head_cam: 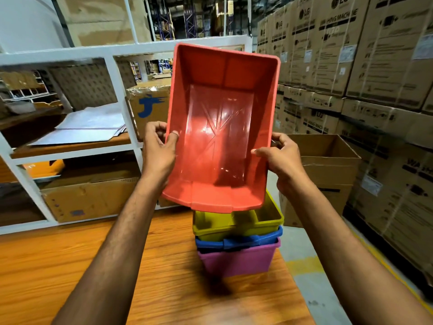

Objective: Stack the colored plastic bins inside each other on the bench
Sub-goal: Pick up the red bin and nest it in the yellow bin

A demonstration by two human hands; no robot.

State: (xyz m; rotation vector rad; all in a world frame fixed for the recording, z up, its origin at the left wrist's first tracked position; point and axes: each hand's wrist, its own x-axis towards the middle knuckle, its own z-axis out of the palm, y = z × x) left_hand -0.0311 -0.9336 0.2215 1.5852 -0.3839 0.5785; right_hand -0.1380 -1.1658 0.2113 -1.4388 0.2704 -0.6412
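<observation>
I hold an empty red bin (222, 127) in the air, tilted so its open side faces me. My left hand (159, 151) grips its left rim, thumb inside. My right hand (281, 160) grips its right rim. Directly below it, near the right edge of the wooden bench (82, 266), stands a nested stack: a yellow-green bin (236, 222) on top, inside a blue bin (239, 242), inside a pink bin (236, 261). The red bin's lower edge hangs just above the yellow-green bin and hides the back of it.
A white shelf frame (117, 66) with cardboard boxes and papers stands behind the bench on the left. An open cardboard box (323, 165) sits on the floor to the right. Stacked appliance cartons (351, 66) fill the right side.
</observation>
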